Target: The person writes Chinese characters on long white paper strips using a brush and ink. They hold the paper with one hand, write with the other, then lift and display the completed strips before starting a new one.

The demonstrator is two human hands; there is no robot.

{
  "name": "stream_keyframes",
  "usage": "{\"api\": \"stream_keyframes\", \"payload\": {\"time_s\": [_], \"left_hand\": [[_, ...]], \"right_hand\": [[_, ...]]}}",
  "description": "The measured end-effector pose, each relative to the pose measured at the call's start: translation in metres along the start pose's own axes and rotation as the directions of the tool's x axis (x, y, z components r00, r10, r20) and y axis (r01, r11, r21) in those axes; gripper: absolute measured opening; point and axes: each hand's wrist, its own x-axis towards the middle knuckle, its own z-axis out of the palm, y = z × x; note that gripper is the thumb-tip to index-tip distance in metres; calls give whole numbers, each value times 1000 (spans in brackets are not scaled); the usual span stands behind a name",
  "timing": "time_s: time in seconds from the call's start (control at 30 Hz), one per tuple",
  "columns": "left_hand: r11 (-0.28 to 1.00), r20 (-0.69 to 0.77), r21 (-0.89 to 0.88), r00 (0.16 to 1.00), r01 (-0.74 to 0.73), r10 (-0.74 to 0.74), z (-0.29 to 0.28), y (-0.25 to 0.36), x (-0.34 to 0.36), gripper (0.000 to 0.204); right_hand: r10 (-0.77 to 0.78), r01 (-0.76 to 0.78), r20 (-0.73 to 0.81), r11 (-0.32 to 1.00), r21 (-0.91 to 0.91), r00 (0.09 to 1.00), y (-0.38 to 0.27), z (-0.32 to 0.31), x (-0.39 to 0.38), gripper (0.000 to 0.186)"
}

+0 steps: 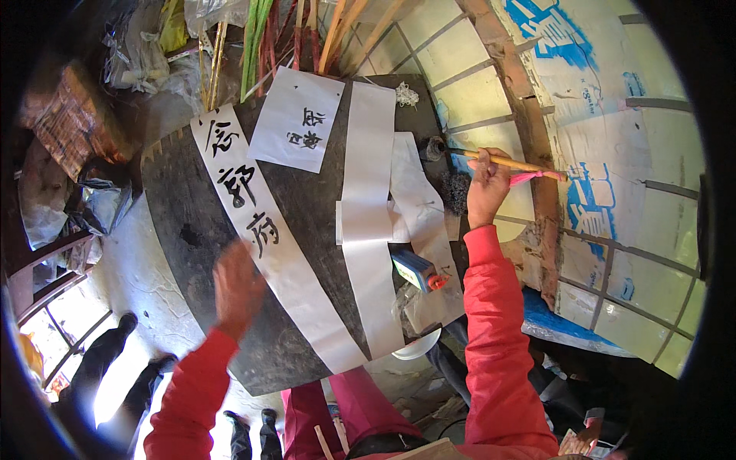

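My right hand (488,188) grips a writing brush (529,166) by its wooden shaft. A pink tie hangs near the shaft's rear end, and the dark tip meets a small ink jar (434,149) at the table's right edge. A long white paper strip (303,307) slants across the dark table, with three large black characters on its upper part. Slightly blurred, my left hand (239,285) is beside the lowest character at the strip's left edge, fingers stretched out and nothing visible in them. A smaller written sheet (287,142) lies right of the strip's top.
Blank white strips (369,184) overlap on the table's (195,299) right half. A blue bottle with a red cap (418,270) lies on them. Coloured sticks (307,34) stand at the far edge; tiled panels (468,57) rise to the right. Other people's legs (100,368) show lower left.
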Motion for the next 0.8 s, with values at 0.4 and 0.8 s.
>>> {"api": "stream_keyframes", "payload": {"time_s": [0.4, 0.8], "left_hand": [[969, 278, 116, 944, -218, 179, 35, 37, -68, 84], [969, 251, 118, 951, -215, 181, 34, 37, -67, 86]], "right_hand": [[14, -15, -10, 998, -68, 1000, 21, 18, 3, 14], [209, -212, 39, 942, 261, 977, 51, 8, 17, 15]]}}
